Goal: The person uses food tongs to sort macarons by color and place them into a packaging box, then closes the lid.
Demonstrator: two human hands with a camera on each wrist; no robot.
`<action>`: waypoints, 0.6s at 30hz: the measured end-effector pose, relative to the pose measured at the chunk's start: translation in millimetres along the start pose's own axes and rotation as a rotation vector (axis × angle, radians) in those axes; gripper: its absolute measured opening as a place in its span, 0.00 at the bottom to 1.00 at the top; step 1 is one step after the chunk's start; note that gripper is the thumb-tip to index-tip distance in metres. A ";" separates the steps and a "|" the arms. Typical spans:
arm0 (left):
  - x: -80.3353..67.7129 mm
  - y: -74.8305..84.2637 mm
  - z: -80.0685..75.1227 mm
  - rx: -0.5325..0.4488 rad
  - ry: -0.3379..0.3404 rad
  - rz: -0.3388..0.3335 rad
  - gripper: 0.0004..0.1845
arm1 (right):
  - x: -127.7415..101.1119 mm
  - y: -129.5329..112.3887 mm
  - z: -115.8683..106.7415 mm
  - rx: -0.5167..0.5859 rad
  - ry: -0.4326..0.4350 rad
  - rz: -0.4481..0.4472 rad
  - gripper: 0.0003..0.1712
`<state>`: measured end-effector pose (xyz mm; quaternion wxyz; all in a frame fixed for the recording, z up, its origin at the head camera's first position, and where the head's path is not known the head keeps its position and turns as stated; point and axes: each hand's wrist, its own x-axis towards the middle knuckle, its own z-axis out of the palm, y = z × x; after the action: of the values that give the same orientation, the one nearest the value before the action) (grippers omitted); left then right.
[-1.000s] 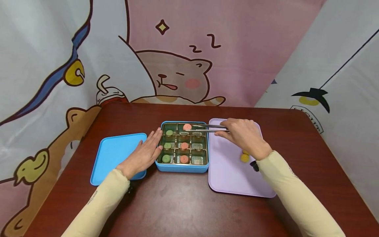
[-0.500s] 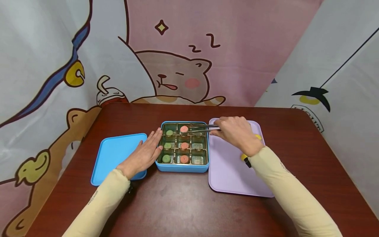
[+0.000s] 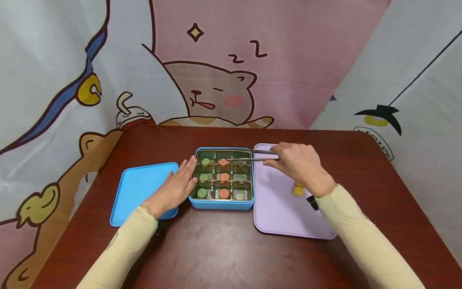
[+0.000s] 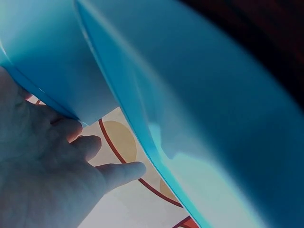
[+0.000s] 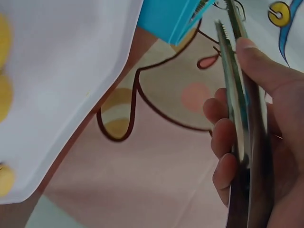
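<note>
My left hand (image 3: 174, 188) lies with its fingers extended against the left side of a blue box (image 3: 221, 205). A gold insert with square compartments fills the box. Metal tongs (image 3: 261, 151) with serrated tips are held in my right hand (image 3: 301, 166), thumb on one arm and fingers on the other. Their arms stand apart over the back row. By the near tip, a small round pink cookie-like piece (image 3: 223, 161) sits in the back middle compartment. More pink pieces (image 3: 224, 194) fill the middle column, green ones (image 3: 202, 193) the left column.
Right of the box lies a lilac tray (image 3: 278, 216) with round yellow pieces (image 3: 298, 191), partly hidden by my right arm; several show in the right wrist view. A blue lid (image 3: 138, 190) lies to the left, partly under my left hand. A printed curtain (image 3: 288, 80) hangs behind the table.
The pink piece, earlier between the tong tips, now rests lower in the back middle compartment. The tongs have spread, and my right hand has shifted right. My left hand stays put.
</note>
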<state>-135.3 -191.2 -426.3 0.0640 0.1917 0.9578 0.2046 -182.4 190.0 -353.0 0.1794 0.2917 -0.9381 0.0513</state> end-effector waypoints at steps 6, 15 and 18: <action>1.9 -0.6 -0.8 -0.008 -0.006 0.002 0.35 | -37.8 16.3 -20.9 0.052 0.092 0.051 0.22; 2.7 -0.1 -0.4 -0.016 -0.011 0.001 0.35 | -88.8 34.9 -40.8 0.029 0.115 0.152 0.24; 4.1 1.7 0.6 -0.016 -0.020 0.002 0.36 | -106.2 39.7 -42.1 0.031 0.124 0.185 0.24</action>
<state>-138.3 -187.9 -426.3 0.0750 0.1944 0.9552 0.2101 -110.6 287.4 -352.4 0.2273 0.2030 -0.9472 0.0999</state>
